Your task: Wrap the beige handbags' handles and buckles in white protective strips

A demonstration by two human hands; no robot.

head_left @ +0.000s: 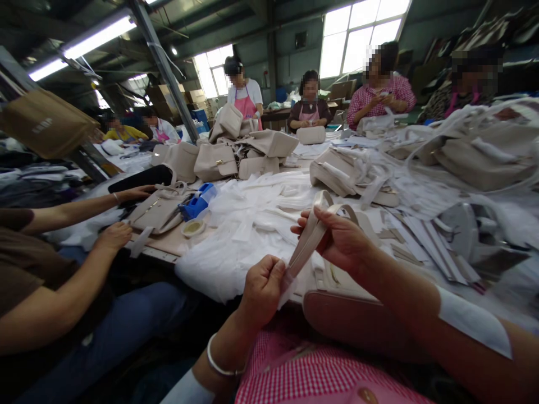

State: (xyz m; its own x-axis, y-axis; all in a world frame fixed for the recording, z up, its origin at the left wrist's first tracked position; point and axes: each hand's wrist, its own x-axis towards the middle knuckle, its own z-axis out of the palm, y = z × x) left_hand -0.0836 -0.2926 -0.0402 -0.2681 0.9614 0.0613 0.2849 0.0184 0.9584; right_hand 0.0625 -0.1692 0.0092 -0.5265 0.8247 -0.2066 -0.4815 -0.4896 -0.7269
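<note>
My left hand (261, 289) is closed round the lower end of a beige bag strap (306, 242), where thin translucent white wrapping shows below the fingers. Higher up, my right hand (343, 238) grips the same strap between thumb and fingers, and the strap loops over above it. Under my right forearm a beige handbag (337, 280) lies at the table's edge, its rounded side (357, 320) facing me. A heap of white wrapping sheets (248, 224) spreads just beyond my hands.
At the left, a co-worker's hands (113, 234) rest by another beige handbag (158, 210). Nearby are a blue tape dispenser (197, 201) and a tape roll (193, 228). Beige bags (217, 160) are piled further back. Paper strips (425, 241) lie at right. Several people work across the table.
</note>
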